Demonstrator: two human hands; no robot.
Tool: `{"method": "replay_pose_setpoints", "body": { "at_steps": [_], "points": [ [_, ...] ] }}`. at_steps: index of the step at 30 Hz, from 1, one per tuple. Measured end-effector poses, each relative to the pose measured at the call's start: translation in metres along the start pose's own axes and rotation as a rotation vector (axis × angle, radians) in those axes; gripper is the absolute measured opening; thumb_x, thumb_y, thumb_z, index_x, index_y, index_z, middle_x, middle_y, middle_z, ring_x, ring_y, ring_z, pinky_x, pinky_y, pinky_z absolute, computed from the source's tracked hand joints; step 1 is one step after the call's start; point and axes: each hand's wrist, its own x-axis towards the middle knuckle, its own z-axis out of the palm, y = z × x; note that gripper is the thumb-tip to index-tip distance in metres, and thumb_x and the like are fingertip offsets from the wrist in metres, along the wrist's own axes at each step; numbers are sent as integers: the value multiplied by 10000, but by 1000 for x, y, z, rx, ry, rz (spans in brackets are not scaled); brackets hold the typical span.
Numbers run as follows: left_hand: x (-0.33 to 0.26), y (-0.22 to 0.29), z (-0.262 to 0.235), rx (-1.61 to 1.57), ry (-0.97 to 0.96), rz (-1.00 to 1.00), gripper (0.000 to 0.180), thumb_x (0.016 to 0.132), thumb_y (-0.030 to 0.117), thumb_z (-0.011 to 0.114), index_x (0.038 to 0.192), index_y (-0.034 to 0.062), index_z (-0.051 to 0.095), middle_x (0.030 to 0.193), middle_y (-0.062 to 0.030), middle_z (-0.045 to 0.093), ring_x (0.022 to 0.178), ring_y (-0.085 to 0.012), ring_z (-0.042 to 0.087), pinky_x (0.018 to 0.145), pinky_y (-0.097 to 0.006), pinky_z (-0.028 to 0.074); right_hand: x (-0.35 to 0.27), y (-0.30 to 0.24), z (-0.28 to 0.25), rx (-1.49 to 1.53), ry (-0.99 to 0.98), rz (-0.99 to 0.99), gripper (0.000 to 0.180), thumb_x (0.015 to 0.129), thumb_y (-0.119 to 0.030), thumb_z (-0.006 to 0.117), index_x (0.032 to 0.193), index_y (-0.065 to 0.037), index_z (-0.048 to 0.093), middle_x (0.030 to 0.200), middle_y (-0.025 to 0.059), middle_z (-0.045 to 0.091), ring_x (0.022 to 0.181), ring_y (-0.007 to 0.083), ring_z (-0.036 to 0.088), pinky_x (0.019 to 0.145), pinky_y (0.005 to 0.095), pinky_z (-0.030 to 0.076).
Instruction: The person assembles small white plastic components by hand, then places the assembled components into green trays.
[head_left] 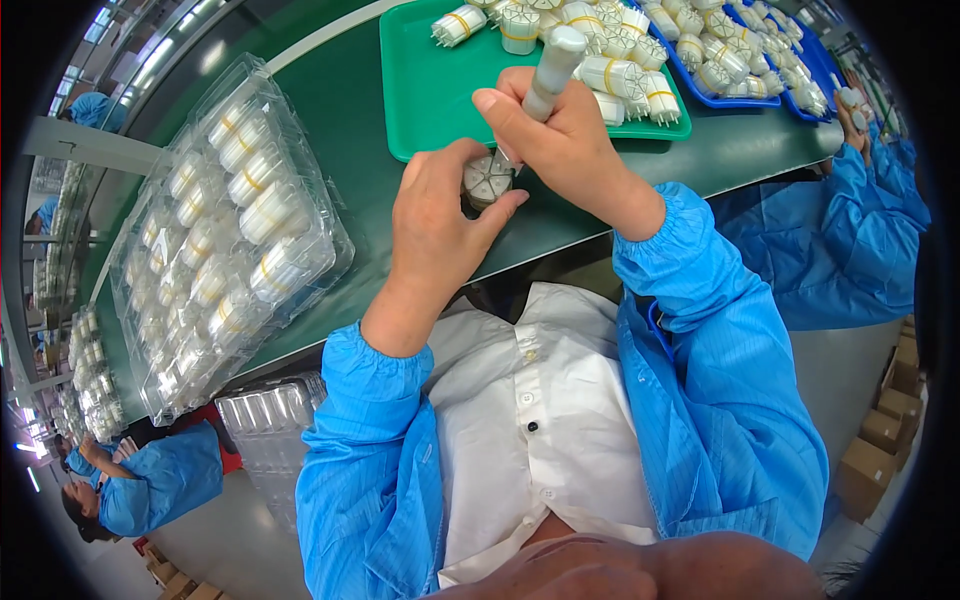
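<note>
My left hand stands at the near edge of the green table, its thumb and fingers curled round a small round whitish part. The part's upturned end is split into wedges by lines running out from the middle. My right hand is wrapped round the pale, see-through handle of a screwdriver, which leans with its top end away from me. Its thin shaft comes down at the right side of the round part. Fingers partly hide the tip, so whether it touches cannot be made out.
A green tray holds several white cylinders with yellow bands. Blue trays with more cylinders lie at the far right. Filled clear plastic trays are stacked at left. Co-workers in blue sit at both sides; cardboard boxes stand lower right.
</note>
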Motion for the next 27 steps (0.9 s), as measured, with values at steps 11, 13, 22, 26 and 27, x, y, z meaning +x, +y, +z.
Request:
{"method": "replay_pose_setpoints", "body": {
  "at_steps": [11,13,22,26,27],
  "points": [
    [-4,0,2,-97,-3,-94,467,712,79,815,1120,13,600,1006,-131,658,886,-300,635,795,-398,522,4,-15,-12,165,22,-19,350,1005,-218,584,691,-85,504,593,-31,488,549,47,426,505,241,337],
    [-5,0,2,-109,-14,-92,469,714,74,807,1130,11,600,1016,-134,659,891,-302,633,795,-401,520,5,-6,-10,94,-2,-19,352,1004,-222,586,691,-85,503,591,-32,485,551,45,423,505,241,334],
    [2,1,0,49,-17,-39,526,677,105,863,1122,15,599,1023,-132,657,882,-302,622,773,-387,516,3,0,-6,-72,-13,-30,368,937,-272,631,685,-38,500,570,16,486,563,79,459,510,331,349],
    [-5,-2,4,-127,27,-208,613,694,78,857,1211,14,534,1048,-125,668,889,-270,636,774,-368,530,4,-9,-12,174,-12,19,371,999,-243,588,677,-91,484,591,-20,488,558,48,435,504,250,329],
    [-5,-3,4,-127,26,-210,613,694,78,857,1211,14,534,1048,-125,668,889,-270,636,774,-368,530,6,-13,-16,139,-14,-24,369,998,-250,586,679,-94,487,591,-22,488,560,51,440,506,253,325]
  ]
}}
